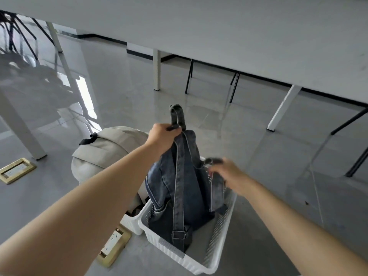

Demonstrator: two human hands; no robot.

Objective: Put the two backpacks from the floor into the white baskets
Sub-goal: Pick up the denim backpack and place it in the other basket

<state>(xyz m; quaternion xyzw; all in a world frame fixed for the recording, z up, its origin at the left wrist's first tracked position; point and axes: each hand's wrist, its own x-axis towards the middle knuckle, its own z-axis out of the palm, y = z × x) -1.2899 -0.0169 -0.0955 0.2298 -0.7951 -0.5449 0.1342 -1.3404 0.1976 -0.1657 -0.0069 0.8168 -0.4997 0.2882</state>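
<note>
Denim backpack (179, 186) hangs in white basket (191, 257) below clenched left hand (162, 136).

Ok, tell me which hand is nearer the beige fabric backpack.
Left. The left hand grips the blue denim backpack just right of the beige fabric backpack; the right hand is farther right.

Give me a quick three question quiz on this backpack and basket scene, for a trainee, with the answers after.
1. True or false: the denim backpack stands inside a white basket.
2. Which hand grips its top handle?
3. The beige backpack sits: A) on the table, B) in the other basket, C) under a chair.

Key: 1 true. 2 the left hand; the right hand holds a strap. 3 B.
</note>
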